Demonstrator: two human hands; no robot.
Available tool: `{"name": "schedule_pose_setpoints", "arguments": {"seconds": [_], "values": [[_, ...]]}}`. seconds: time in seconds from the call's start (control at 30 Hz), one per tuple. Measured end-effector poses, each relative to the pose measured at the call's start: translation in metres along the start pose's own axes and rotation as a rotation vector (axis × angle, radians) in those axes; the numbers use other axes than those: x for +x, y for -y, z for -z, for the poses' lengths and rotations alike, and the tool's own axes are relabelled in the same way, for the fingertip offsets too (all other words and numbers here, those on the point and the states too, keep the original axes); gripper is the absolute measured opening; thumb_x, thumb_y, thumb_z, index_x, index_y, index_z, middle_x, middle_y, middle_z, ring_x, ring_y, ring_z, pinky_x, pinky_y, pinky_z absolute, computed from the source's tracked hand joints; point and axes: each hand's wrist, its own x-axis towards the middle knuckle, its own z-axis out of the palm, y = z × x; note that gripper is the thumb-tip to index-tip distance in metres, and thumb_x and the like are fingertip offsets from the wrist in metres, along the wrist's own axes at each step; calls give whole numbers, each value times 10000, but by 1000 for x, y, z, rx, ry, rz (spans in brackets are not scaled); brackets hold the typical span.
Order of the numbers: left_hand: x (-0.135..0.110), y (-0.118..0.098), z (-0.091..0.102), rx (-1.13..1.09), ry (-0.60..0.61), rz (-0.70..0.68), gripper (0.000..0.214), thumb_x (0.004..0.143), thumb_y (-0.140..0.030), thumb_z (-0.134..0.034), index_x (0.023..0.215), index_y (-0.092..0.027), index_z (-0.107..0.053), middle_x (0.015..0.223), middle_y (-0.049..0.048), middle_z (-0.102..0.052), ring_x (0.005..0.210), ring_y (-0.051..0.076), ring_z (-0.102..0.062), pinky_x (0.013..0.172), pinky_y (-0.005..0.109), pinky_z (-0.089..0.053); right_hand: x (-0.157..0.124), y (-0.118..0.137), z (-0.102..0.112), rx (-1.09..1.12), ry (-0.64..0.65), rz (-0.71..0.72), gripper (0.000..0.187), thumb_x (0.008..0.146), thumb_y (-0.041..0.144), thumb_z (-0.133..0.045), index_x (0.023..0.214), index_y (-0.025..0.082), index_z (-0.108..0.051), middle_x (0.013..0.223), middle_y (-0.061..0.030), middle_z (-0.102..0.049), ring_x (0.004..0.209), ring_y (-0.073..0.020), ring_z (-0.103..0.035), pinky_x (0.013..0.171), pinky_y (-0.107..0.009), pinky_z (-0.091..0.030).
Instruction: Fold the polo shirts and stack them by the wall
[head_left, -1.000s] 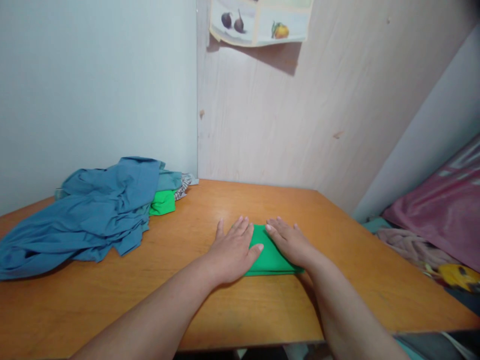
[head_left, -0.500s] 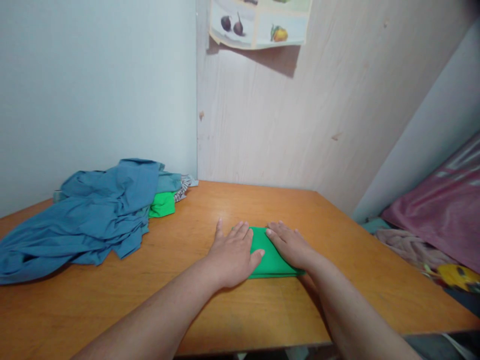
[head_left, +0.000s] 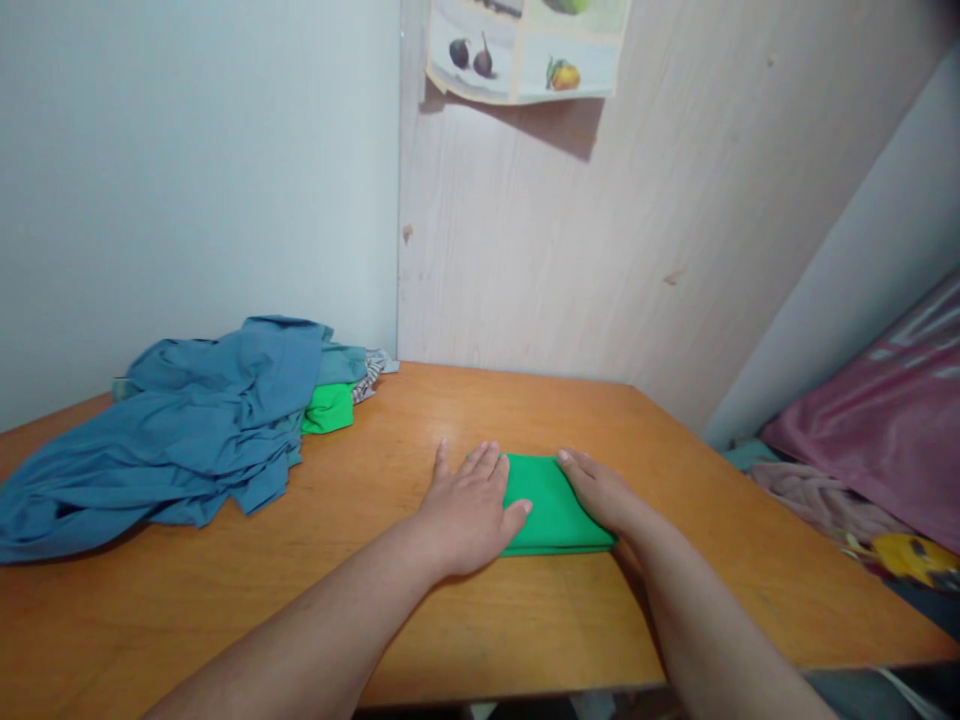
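Observation:
A green cloth [head_left: 551,500], folded into a flat, layered rectangle, lies in front of me. My left hand [head_left: 472,510] rests flat over its left side, fingers spread and thumb reaching onto the green fabric. Along the right edge of the cloth sits my right hand [head_left: 604,495], turned partly on its side. Its thumb touches the top near the far right corner, and its other fingers are stretched along the edge, partly hidden behind the thumb.
A rumpled pile of blue clothes [head_left: 202,430] lies on the left of the wooden table [head_left: 420,640], with a bright green piece [head_left: 330,408] and a striped piece [head_left: 371,372] beside it. Walls stand behind. Pink fabric [head_left: 870,430] is beyond the table's right edge.
My right hand has slid rightward from the top of the folded cloth to its right edge and tilted onto its side. My left hand has stayed in place on the cloth.

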Motion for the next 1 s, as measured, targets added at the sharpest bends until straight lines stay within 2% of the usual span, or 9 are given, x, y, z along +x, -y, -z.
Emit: {"name": "schedule_pose_setpoints", "arguments": {"seconds": [0.1, 0.17, 0.27, 0.33, 0.47, 0.57, 0.63, 0.87, 1.0], "values": [[1, 1, -2, -2, -21, 2, 712, 977, -627, -229, 1523, -199, -388, 1626, 130, -249, 1513, 328, -196, 1165, 678, 81, 4, -13, 8, 49, -17, -46, 756, 987, 652, -161, 1369, 170, -600, 1451, -137, -548, 1387, -299, -457, 1159, -509, -324], [1, 1, -2, -4, -24, 3, 712, 976, -627, -231, 1522, -197, -391, 1626, 129, -250, 1514, 327, -194, 1167, 679, 76, 3, -13, 17, 51, -89, -54, 765, 990, 637, -147, 1341, 147, -619, 1425, -163, -567, 1385, -312, -459, 1152, -521, -334], [1, 0, -1, -2, -22, 6, 726, 977, -622, -222, 1524, -173, -384, 1624, 135, -252, 1513, 328, -198, 1166, 687, 66, -3, 2, 27, 40, -198, -21, 770, 986, 641, -159, 1360, 131, -598, 1443, -180, -544, 1422, -333, -398, 1163, -563, -301], [1, -1, -1, 4, -29, 9, 730, 978, -618, -215, 1523, -162, -383, 1622, 137, -255, 1512, 325, -201, 1166, 690, 65, -9, 18, 27, 47, -215, 63, 764, 984, 649, -182, 1398, 133, -565, 1488, -171, -497, 1448, -318, -354, 1186, -538, -274], [0, -1, -2, 14, -41, 19, 722, 975, -617, -221, 1518, -172, -390, 1618, 131, -273, 1510, 313, -211, 1171, 687, 56, -23, 44, 10, -14, -118, 213, 821, 979, 668, -203, 1488, 71, -444, 1572, -178, -361, 1495, -295, -243, 1217, -489, -225], [1, -1, -6, 16, -54, 15, 744, 970, -630, -210, 1518, -159, -385, 1617, 138, -273, 1515, 303, -200, 1174, 684, 48, -29, 48, -5, -114, -21, 212, 849, 973, 683, -206, 1504, 54, -412, 1586, -179, -326, 1502, -308, -215, 1221, -506, -197], [1, -1, -7, 13, -58, 9, 758, 968, -634, -202, 1515, -143, -385, 1617, 145, -269, 1517, 309, -190, 1171, 692, 45, -31, 47, -10, -149, -4, 197, 842, 975, 681, -196, 1512, 66, -402, 1593, -166, -319, 1501, -306, -222, 1222, -504, -191], [-1, 3, 5, -70, -52, 19, 755, 964, -670, -192, 1488, -179, -424, 1606, 142, -311, 1508, 312, -216, 1174, 685, 8, -31, 42, -9, -167, 8, 190, 821, 974, 682, -191, 1523, 108, -397, 1591, -149, -338, 1502, -294, -229, 1215, -500, -209], [4, 24, 13, -158, -154, 153, 689, 991, -626, -147, 1395, -202, -511, 1551, 146, -421, 1452, 311, -338, 1162, 689, -83, -28, 48, 0, -213, 60, 169, 826, 970, 695, -186, 1524, 120, -395, 1589, -150, -342, 1504, -312, -209, 1215, -545, -165]]}}
